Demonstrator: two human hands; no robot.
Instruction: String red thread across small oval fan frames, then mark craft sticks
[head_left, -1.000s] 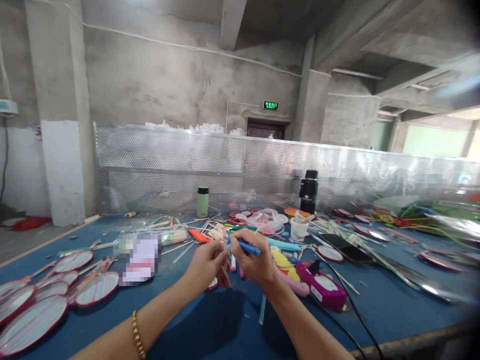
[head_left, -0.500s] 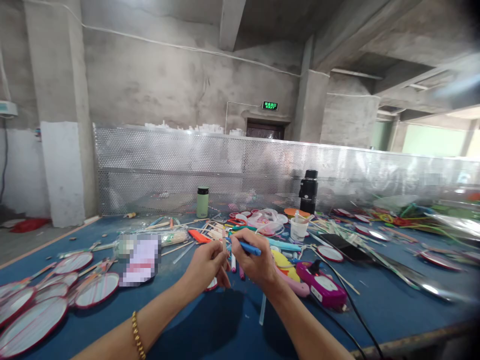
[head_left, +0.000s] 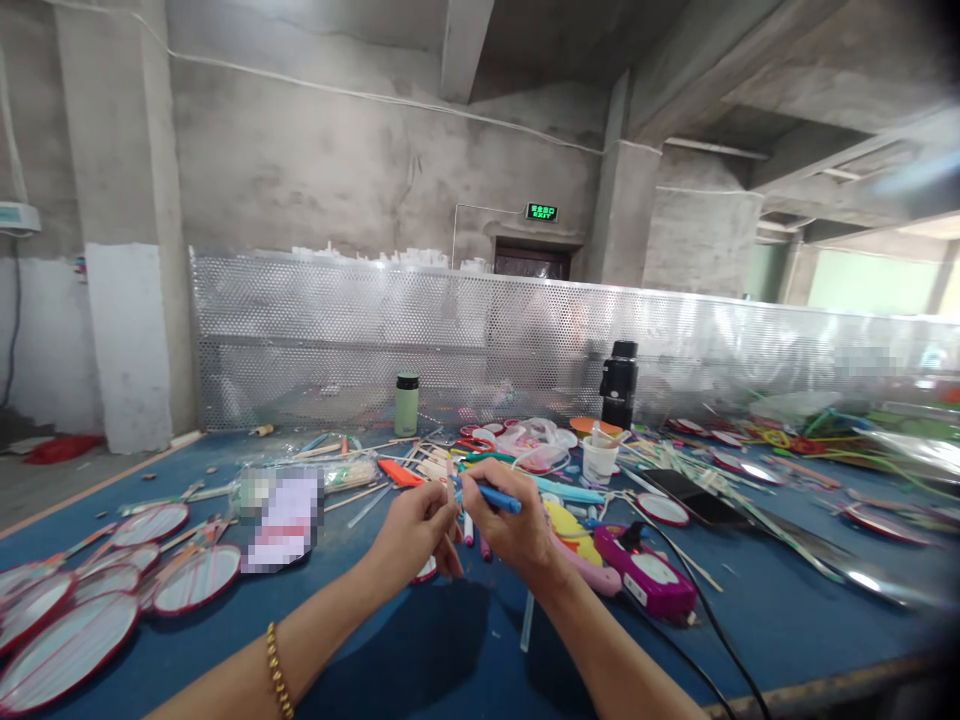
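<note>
My right hand (head_left: 514, 515) is closed around a blue marker pen (head_left: 501, 498), whose tip points left toward my other hand. Between the thumb and fingers of my left hand (head_left: 420, 525), a pale wooden craft stick (head_left: 450, 468) stands nearly upright. The pen tip is close to the stick; whether they touch, I cannot tell. Behind the hands lie more pale sticks and an orange tool-like piece (head_left: 400, 474). Pink-tipped markers (head_left: 485, 546) show between the hands, partly covered by my right hand.
Round red-rimmed white fans (head_left: 199, 580) lie on the blue table (head_left: 420, 660) at left. A green bottle (head_left: 406, 405), a black flask (head_left: 619, 385) and a white cup (head_left: 599, 460) stand at the back. At right are a purple device (head_left: 652, 580), a dark phone (head_left: 694, 498) and cables.
</note>
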